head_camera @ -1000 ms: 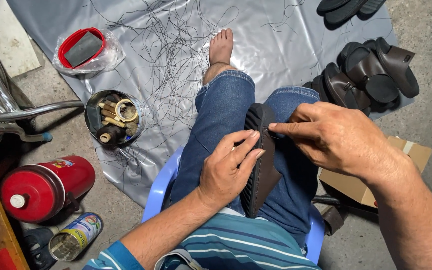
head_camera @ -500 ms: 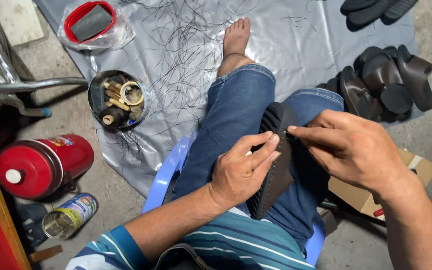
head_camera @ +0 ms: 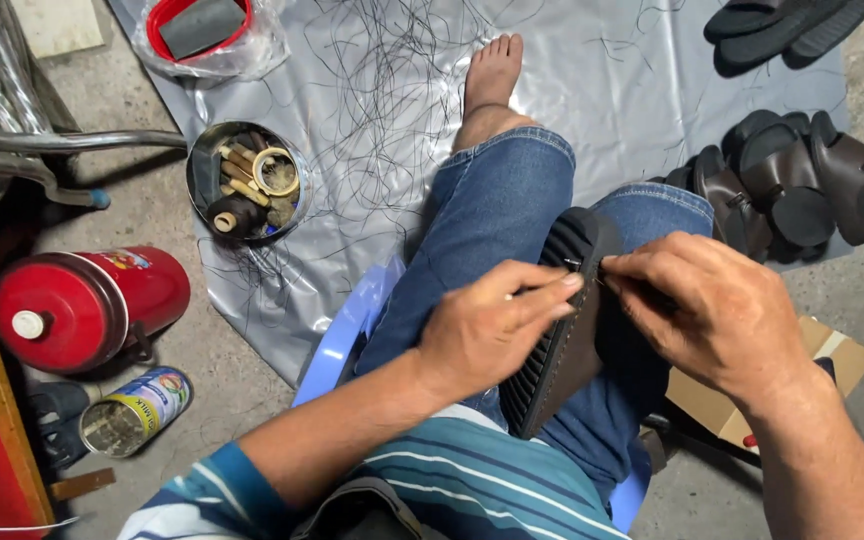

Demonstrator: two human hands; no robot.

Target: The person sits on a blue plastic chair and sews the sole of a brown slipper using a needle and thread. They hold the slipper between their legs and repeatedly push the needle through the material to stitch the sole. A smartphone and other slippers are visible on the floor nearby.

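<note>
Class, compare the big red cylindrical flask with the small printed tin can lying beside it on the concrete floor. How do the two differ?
The big red cylindrical flask is much larger than the small printed tin can. The flask is plain red with a closed white cap; the can has a multicoloured label and an open end. Both are cylinders lying on their sides on the concrete floor.

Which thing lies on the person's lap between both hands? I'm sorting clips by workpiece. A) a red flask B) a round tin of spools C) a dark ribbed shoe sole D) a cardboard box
C: the dark ribbed shoe sole rests on the jeans, with the left hand and the right hand pinching at its upper edge.
</note>
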